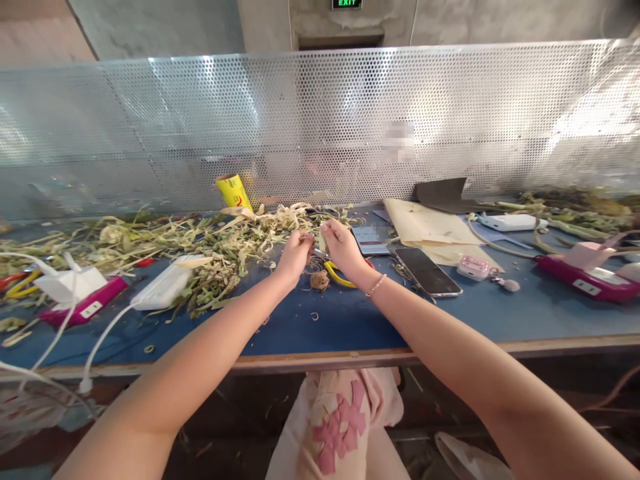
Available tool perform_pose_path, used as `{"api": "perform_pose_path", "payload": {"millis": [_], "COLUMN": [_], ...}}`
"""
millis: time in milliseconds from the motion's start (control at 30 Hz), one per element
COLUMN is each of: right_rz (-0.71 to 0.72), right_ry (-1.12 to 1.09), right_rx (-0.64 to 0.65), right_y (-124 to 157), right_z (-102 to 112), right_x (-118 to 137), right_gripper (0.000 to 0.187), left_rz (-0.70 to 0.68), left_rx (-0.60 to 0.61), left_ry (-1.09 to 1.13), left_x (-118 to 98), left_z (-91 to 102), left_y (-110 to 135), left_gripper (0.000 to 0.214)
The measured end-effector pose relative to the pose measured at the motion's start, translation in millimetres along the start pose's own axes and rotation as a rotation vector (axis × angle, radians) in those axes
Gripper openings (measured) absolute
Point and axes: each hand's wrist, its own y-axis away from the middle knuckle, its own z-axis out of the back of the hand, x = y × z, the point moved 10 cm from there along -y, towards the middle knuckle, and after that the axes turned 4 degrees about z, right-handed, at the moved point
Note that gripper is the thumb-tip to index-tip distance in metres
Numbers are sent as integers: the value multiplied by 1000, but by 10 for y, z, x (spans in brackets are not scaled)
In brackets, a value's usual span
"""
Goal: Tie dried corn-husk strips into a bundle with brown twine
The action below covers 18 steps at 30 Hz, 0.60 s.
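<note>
Over the middle of the blue table, my left hand is closed in a pinch; whatever lies between its fingertips is too small to make out. Close beside it, my right hand has its thumb and fingers pressed together on a small pale piece, perhaps a plant strip. Below the hands sits a small brown tangled ball. Partly hidden under my right hand is a tool with yellow-and-red handles, its kind unclear. Dried leaves and stems are heaped just left of and behind my hands.
A yellow tube stands against the perforated metal screen. Right of my hands lie a lit phone, a dark phone, a pink earphone case and brown paper. Magenta power strips and white cables occupy both sides.
</note>
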Motion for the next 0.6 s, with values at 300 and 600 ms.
{"api": "perform_pose_path", "payload": {"millis": [300, 600], "right_rz": [-38, -146], "right_ry": [-16, -184], "right_rx": [-120, -26], "right_y": [8, 22], "right_z": [153, 34], "right_x": [34, -96], "right_gripper": [29, 34], "left_rz": [-102, -148], "left_rx": [5, -30], "left_ry": [-36, -91], "left_x": [-101, -106], "left_z": [15, 80], "left_y": [34, -5], "left_gripper": [14, 17]}}
